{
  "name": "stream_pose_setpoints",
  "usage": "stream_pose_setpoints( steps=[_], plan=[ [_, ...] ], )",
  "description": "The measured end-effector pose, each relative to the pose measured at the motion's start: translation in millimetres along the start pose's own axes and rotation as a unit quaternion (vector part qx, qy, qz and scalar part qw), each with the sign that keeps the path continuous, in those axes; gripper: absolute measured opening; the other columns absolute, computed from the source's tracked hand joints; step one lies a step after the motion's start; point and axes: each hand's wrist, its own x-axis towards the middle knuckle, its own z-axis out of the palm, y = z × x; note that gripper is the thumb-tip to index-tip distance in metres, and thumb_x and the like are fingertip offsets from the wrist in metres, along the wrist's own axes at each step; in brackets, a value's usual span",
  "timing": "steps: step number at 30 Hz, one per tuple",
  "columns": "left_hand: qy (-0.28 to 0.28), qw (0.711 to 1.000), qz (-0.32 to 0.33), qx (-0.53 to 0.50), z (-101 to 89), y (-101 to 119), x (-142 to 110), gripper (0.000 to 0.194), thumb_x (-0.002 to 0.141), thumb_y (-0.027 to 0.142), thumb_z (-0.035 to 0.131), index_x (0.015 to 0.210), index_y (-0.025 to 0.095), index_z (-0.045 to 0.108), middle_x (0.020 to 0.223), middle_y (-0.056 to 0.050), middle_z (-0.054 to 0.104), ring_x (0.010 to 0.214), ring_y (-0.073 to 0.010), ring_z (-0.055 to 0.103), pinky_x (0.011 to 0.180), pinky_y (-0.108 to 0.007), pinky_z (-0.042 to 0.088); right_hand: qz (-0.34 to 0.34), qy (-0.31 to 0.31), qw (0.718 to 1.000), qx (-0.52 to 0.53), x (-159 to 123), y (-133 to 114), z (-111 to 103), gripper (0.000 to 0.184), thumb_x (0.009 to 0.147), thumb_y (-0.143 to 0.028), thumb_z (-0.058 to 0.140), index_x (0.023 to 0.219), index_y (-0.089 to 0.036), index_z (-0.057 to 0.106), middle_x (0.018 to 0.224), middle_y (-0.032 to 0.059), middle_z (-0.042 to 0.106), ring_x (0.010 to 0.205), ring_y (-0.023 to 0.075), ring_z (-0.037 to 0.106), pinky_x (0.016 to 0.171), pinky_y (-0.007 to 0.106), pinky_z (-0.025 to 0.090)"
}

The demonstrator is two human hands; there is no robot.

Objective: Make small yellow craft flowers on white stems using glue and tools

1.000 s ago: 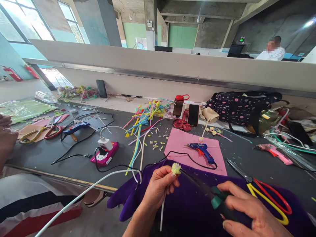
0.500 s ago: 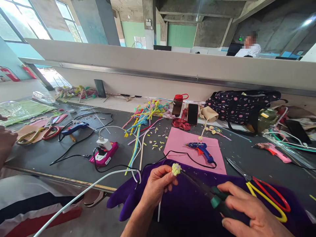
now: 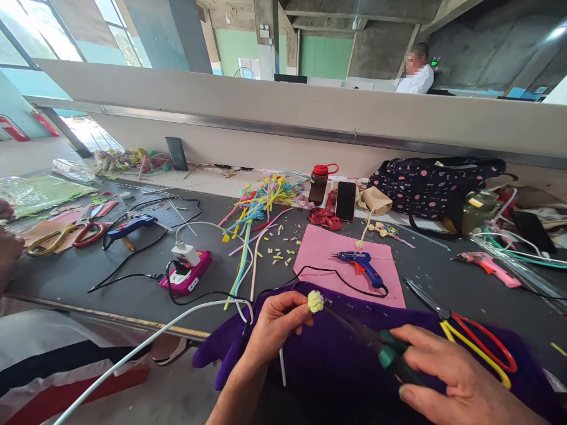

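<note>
My left hand [image 3: 279, 321] pinches a small pale-yellow ruffled flower [image 3: 315, 301] between thumb and fingertips. A white stem [image 3: 282, 369] hangs below that hand. In my right hand [image 3: 443, 360] are long-nose pliers [image 3: 354, 327] with dark green handles, their thin dark tips reaching to the flower's right edge. Whether the tips grip a petal or just touch it I cannot tell. Under both hands lies a dark purple cloth [image 3: 328, 378]. Beyond them, a blue glue gun [image 3: 365, 271] rests on a pink sheet [image 3: 310, 254].
Red-and-yellow-handled scissors [image 3: 478, 342] lie to the right, near a pink glue gun [image 3: 487, 268]. A magenta power strip [image 3: 190, 277] with cables stands left. Colourful stems [image 3: 261, 203], a bottle [image 3: 319, 183], a phone [image 3: 345, 200] and a bag [image 3: 425, 195] line the back. Another person's hand [image 3: 9, 248] shows at far left.
My hands and the flower stay almost in place, with the flower turned slightly. The view has shifted a little. The person in the background has moved left.
</note>
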Motion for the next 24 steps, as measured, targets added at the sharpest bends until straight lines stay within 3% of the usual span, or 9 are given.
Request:
stream_pose_setpoints(
  steps=[9,16,19,24],
  plan=[
    [-0.019,0.999,0.016,0.024,-5.1,3.9,0.3,0.019,0.075,0.031,0.064,0.069,0.013,0.065,0.059,0.000,0.062,0.046,-0.0048,0.045,0.046,-0.017,0.032,0.020,-0.027,0.999,0.022,1.2,8.4,1.4,0.023,0.071,-0.045,0.065,0.075,-0.023,0.071,0.123,0.0066,0.060,0.112,0.0293,0.056,0.093,0.033,0.046],
    [0.028,0.989,-0.025,-0.140,-2.1,-9.1,5.1,0.020,0.071,0.032,0.068,0.067,0.013,0.060,0.053,0.000,0.061,0.037,-0.0032,0.044,0.036,-0.014,0.021,0.020,-0.114,0.980,0.159,14.8,-2.6,-14.2,0.014,0.074,-0.035,0.062,0.074,-0.022,0.069,0.117,0.0027,0.059,0.105,0.0248,0.057,0.086,0.028,0.046],
    [0.029,0.969,-0.048,-0.241,-2.2,-14.6,6.0,0.020,0.070,0.031,0.069,0.070,0.014,0.060,0.050,0.001,0.059,0.034,-0.0028,0.042,0.034,-0.013,0.020,0.045,-0.094,0.978,0.178,11.0,1.6,-10.8,0.018,0.072,-0.039,0.063,0.078,-0.023,0.069,0.120,0.0034,0.057,0.111,0.0282,0.053,0.089,0.032,0.044],
    [-0.008,0.940,-0.052,-0.338,1.5,-17.9,4.1,0.022,0.066,0.031,0.072,0.068,0.013,0.060,0.048,0.002,0.056,0.032,-0.0021,0.040,0.033,-0.012,0.022,0.062,-0.013,0.971,0.231,5.8,-2.5,2.4,0.023,0.067,-0.043,0.062,0.063,-0.020,0.066,0.108,0.0059,0.063,0.102,0.0288,0.057,0.082,0.031,0.048]
  ],
)
